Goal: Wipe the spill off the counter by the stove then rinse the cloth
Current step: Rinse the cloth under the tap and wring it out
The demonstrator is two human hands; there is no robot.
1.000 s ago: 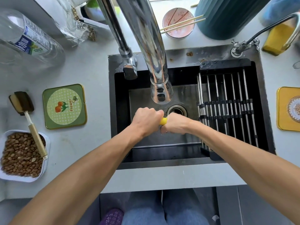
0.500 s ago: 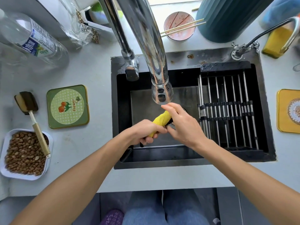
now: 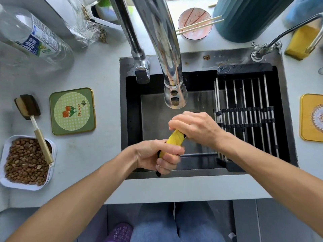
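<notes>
Left hand [image 3: 157, 154] closed in a fist around the near end of the yellow cloth [image 3: 174, 138]; right hand [image 3: 194, 127] clamped over the far end. Twisted into a tight rope between the two grips, angled from lower left up to upper right. Held over the basin of the sink [image 3: 123, 119], near its front wall, just below and in front of the faucet head [image 3: 175, 96]. A dark edge or strap of the cloth hanging below the left fist, possibly a trim, too small to tell for sure. No stream of water made out under the spout, though blurred there.

Drying rack [image 3: 244, 119] of metal rods spanning the right part of the basin, just beside the right wrist. A second, smaller tap [image 3: 262, 48] mounted at the sink's back right corner, with a yellow sponge [image 3: 302, 42] behind it. Pink bowl [image 3: 194, 23] with chopsticks [image 3: 199, 26] laid across its rim set behind the sink, next to a ribbed teal container [image 3: 248, 16].

On the counter [image 3: 97, 163] left of the sink: green coaster [image 3: 72, 110] marked "Flower", a brush [image 3: 29, 109] with its handle resting on the rim of a white tray of brown pellets [image 3: 26, 161], and a clear plastic bottle [image 3: 35, 37] lying on its side farther back. Yellow coaster [image 3: 312, 117] at the right edge of the view. Blue-jeaned legs [image 3: 174, 224] and a purple slipper [image 3: 118, 233] seen below the counter edge.
</notes>
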